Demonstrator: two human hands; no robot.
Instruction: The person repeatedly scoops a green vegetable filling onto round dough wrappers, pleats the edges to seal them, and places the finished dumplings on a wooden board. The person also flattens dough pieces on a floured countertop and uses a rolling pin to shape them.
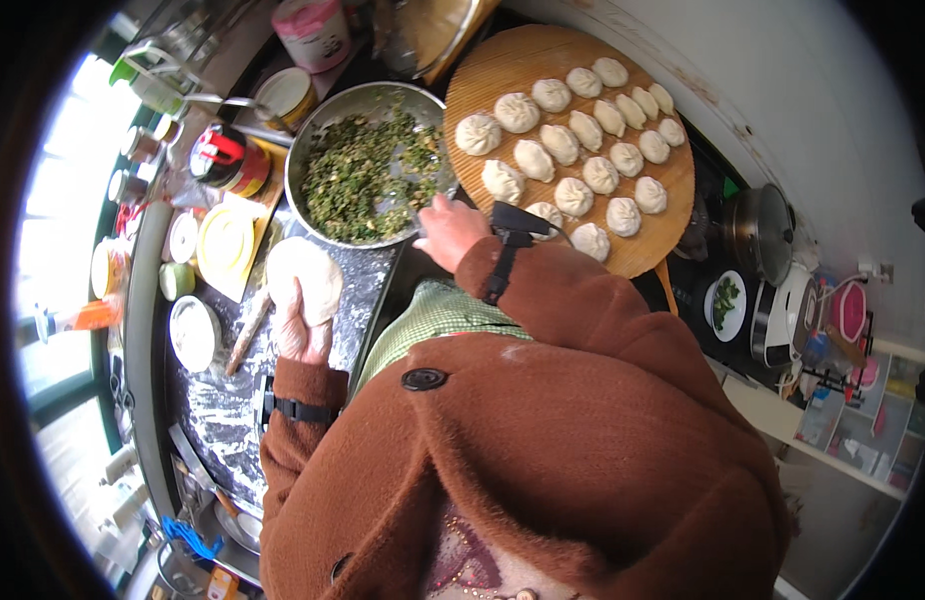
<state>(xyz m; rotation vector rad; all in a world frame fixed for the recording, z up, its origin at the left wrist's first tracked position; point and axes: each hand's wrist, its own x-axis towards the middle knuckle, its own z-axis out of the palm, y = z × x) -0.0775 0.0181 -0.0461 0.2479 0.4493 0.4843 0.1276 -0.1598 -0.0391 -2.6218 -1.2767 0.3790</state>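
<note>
A round, flat dough wrapper [308,270] rests on my left hand [301,332], which holds it from below with the thumb lying on top. At the near right rim of a large metal bowl [291,190] is my right hand [451,232], its fingers curled closed. Whatever they grip is too small and hidden to name. Chopped green filling [358,170] lies in the bowl, with bare metal showing toward its right side. Beside the wrapper, a wooden rolling pin [248,335] lies on the floured dark counter [218,410].
Several shaped buns and dumplings [517,113] sit in rows on a round wooden board [513,60] at the right. A white bowl [195,334] and a red-lidded jar [228,160] stand left. A lidded pot [761,235] and a dish of greens [725,305] are far right.
</note>
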